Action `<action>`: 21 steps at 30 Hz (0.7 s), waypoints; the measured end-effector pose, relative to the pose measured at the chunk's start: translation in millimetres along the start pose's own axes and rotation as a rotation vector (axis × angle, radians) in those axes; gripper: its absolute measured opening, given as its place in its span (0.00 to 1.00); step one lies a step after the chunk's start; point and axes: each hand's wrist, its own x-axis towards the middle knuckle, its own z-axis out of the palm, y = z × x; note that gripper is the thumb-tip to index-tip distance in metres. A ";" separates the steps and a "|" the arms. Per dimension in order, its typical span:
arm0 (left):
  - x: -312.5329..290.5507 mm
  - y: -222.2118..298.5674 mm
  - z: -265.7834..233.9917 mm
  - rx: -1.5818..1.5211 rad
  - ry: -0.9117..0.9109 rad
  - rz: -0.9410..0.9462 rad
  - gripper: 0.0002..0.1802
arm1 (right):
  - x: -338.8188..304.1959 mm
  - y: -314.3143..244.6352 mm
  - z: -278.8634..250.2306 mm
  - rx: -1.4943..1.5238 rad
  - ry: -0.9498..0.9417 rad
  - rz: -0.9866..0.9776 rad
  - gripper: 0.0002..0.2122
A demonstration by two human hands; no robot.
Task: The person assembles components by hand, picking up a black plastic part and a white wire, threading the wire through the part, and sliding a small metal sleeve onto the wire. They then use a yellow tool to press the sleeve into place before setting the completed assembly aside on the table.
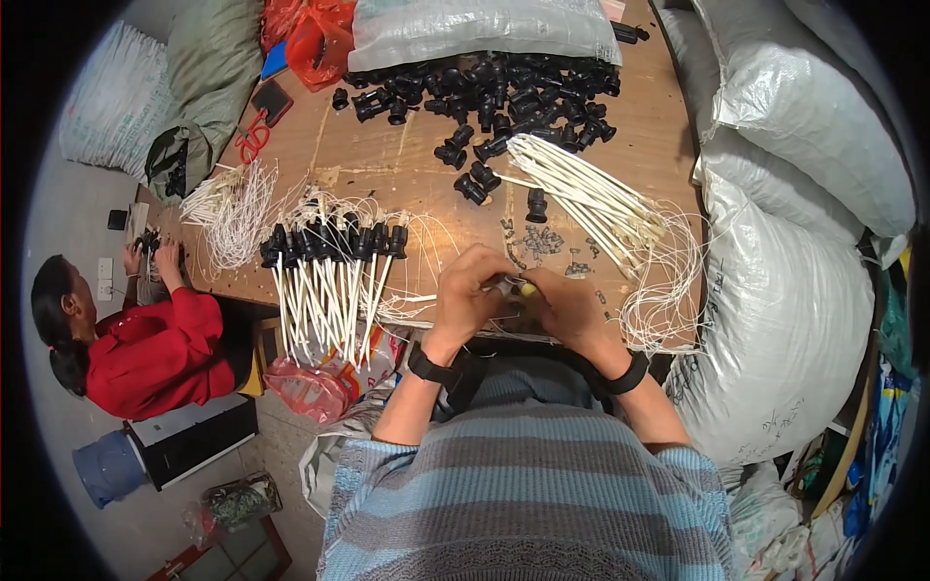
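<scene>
Close together at the table's front edge, my left hand (472,292) and my right hand (577,308) are both closed, fingertips nearly meeting. A small pale-yellow end (528,289) shows at the right fingertips, with something dark beside it; the fingers hide the rest. Just beyond my hands lie small grey metal pieces (542,239) in a loose patch. A single black socket (537,205) stands behind them. To the right is a bundle of white tubes (586,198) with thin white wires (664,295) trailing toward the front edge.
Black sockets (523,97) are heaped at the back by a white sack (484,29). On the left, white tubes fitted with black sockets (334,242) overhang the front edge. Red scissors (254,137) lie farther left. A person in red (160,349) works there. Stuffed sacks (785,310) crowd the right.
</scene>
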 end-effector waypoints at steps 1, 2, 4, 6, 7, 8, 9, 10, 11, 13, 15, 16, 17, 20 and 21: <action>-0.4 0.9 -0.6 -0.007 0.010 0.016 0.15 | -0.9 -1.5 0.3 0.039 0.030 -0.007 0.06; -1.4 0.3 -1.8 -0.005 0.008 0.018 0.15 | -1.5 -1.7 1.8 0.040 0.033 -0.007 0.06; -3.1 -3.1 -5.0 -0.039 -0.009 0.026 0.15 | -1.9 -0.5 5.0 0.188 0.113 -0.022 0.06; -2.9 -5.3 -5.4 -0.071 -0.048 0.056 0.16 | -2.6 1.3 0.6 0.192 0.059 -0.012 0.06; -3.1 -6.6 -5.1 -0.105 -0.084 0.082 0.16 | -3.8 1.8 -0.9 0.195 0.001 -0.001 0.06; 0.6 -8.8 -2.7 -0.104 -0.090 0.085 0.16 | -4.4 3.1 0.0 0.196 0.007 0.001 0.06; 8.8 -12.4 1.7 -0.031 -0.063 0.060 0.14 | -5.0 6.0 2.1 0.063 0.063 0.027 0.06; 19.2 -16.2 5.3 0.043 -0.037 0.038 0.13 | -5.3 8.8 3.7 -0.071 0.121 0.053 0.06; 30.6 -21.2 7.5 0.044 -0.040 0.043 0.13 | -6.8 14.7 6.0 -0.072 0.128 0.053 0.06; 54.7 -35.7 13.0 0.253 0.110 0.113 0.14 | -11.0 29.0 7.8 -0.042 0.211 0.130 0.07; 64.5 -53.7 10.7 0.255 -0.006 0.100 0.18 | -11.0 26.4 3.2 0.008 0.228 0.146 0.06; 66.5 -58.4 10.3 0.282 -0.061 0.077 0.18 | -13.2 25.8 0.9 0.054 0.242 0.175 0.05; 67.2 -62.6 10.3 0.311 -0.116 0.053 0.19 | -14.5 28.5 -0.3 0.056 0.248 0.176 0.05; 64.7 -63.6 15.6 0.142 -0.008 -0.041 0.16 | -17.3 35.2 -1.0 0.086 0.238 0.258 0.06; 61.3 -61.8 17.8 0.011 0.038 -0.200 0.15 | -16.1 34.7 -1.6 0.174 0.252 0.289 0.06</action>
